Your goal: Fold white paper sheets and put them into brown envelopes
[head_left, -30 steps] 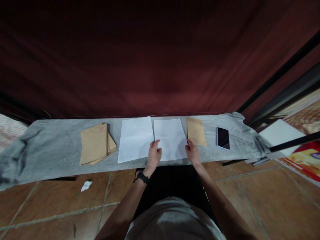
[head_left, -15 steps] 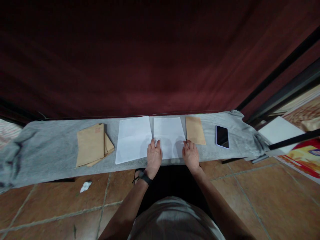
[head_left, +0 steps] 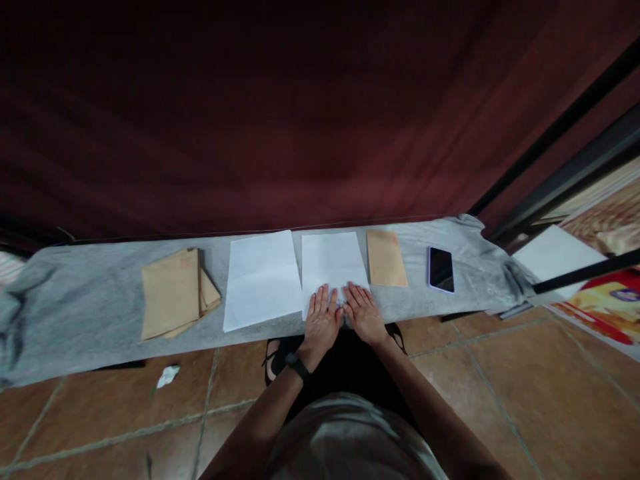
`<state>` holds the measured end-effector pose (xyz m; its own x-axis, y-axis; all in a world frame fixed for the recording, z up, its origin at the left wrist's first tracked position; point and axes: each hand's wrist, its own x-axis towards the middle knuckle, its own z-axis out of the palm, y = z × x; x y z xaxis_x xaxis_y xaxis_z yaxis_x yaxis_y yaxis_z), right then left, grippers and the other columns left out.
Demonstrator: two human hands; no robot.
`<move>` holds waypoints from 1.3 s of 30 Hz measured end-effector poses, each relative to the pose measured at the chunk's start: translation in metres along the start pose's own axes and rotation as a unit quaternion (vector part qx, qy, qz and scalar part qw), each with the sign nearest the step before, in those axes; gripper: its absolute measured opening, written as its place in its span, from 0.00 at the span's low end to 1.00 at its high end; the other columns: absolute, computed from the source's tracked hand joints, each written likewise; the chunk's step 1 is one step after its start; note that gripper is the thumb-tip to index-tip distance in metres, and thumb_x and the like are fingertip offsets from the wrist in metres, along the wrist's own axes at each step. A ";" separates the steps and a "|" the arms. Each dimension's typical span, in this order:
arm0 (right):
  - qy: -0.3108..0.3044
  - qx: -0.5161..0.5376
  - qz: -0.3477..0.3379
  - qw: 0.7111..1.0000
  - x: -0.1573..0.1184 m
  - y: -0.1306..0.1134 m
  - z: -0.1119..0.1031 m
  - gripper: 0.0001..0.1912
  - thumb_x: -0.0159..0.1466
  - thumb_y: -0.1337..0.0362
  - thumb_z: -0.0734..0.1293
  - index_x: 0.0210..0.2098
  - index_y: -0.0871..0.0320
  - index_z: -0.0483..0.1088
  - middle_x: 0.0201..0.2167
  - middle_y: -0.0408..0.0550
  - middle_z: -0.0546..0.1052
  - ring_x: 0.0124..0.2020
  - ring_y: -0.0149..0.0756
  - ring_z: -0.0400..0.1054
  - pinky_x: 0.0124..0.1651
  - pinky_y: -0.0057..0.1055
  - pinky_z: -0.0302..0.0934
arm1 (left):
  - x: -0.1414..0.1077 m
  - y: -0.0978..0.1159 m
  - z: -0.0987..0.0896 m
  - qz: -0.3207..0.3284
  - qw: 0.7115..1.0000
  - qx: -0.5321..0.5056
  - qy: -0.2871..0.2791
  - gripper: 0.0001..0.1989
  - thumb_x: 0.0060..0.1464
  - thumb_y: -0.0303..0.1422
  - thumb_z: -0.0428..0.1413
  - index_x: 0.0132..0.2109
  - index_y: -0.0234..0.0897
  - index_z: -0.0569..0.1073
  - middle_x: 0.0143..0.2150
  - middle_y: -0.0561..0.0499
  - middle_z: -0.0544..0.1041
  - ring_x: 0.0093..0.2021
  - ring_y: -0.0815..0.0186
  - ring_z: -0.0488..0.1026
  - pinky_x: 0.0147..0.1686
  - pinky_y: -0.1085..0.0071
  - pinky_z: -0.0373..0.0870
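Note:
My left hand (head_left: 323, 321) lies flat on the lower part of a white sheet of paper (head_left: 331, 257), fingers stretched out. Beside it my right hand (head_left: 365, 315) rests on the same sheet's lower right part, its fingers spread too. The two thumbs nearly meet near the sheet's front edge, which the hands partly hide. Just left of this sheet is a stack of white paper (head_left: 263, 280), slightly turned. A single brown envelope (head_left: 387, 259) lies close to the sheet's right side. Farther left sits a pile of brown envelopes (head_left: 171, 293), loosely fanned.
A grey cloth (head_left: 95, 300) covers the long narrow bench. On its right part lies a phone (head_left: 441, 270) with a dark screen. A dark red curtain (head_left: 300, 167) hangs behind. Black metal bars (head_left: 575, 277) stand at the right. Crumpled white tissue (head_left: 168, 376) lies on the tiled floor.
Both hands have moved toward each other, from the sheet's two sides onto its lower part, and the fingers have flattened. The view has shifted slightly.

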<state>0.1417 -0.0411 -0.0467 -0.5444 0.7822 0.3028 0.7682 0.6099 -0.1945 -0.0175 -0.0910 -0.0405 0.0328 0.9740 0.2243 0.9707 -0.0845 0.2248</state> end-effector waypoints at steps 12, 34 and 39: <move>0.004 -0.001 0.003 1.000 -0.001 0.009 -0.004 0.25 0.74 0.58 0.57 0.67 0.60 0.62 0.68 0.56 0.64 0.69 0.45 0.57 0.70 0.45 0.53 | 0.011 -0.004 -0.014 -0.027 0.999 0.000 0.021 0.25 0.68 0.39 0.46 0.67 0.34 0.65 0.69 0.37 0.65 0.70 0.50 0.59 0.67 0.49 0.58; 0.045 -0.020 -0.005 0.999 -0.005 0.011 0.010 0.25 0.74 0.59 0.57 0.68 0.60 0.61 0.67 0.56 0.66 0.68 0.45 0.59 0.69 0.45 0.53 | 0.043 -0.116 -0.055 0.125 0.982 0.136 -0.035 0.18 0.64 0.29 0.47 0.57 0.35 0.73 0.53 0.41 0.77 0.61 0.54 0.68 0.70 0.51 0.50; 0.035 -0.019 0.002 0.999 -0.004 0.009 0.006 0.25 0.74 0.59 0.58 0.68 0.61 0.62 0.67 0.56 0.66 0.68 0.45 0.59 0.70 0.45 0.52 | 0.038 -0.119 -0.055 0.079 0.991 0.110 -0.025 0.18 0.60 0.25 0.48 0.55 0.35 0.74 0.52 0.40 0.77 0.61 0.51 0.68 0.70 0.48 0.50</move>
<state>0.1485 -0.0376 -0.0556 -0.5172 0.7730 0.3675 0.7836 0.6003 -0.1600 -0.1448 -0.0556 -0.0070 0.1947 0.9618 0.1927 0.9807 -0.1941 -0.0220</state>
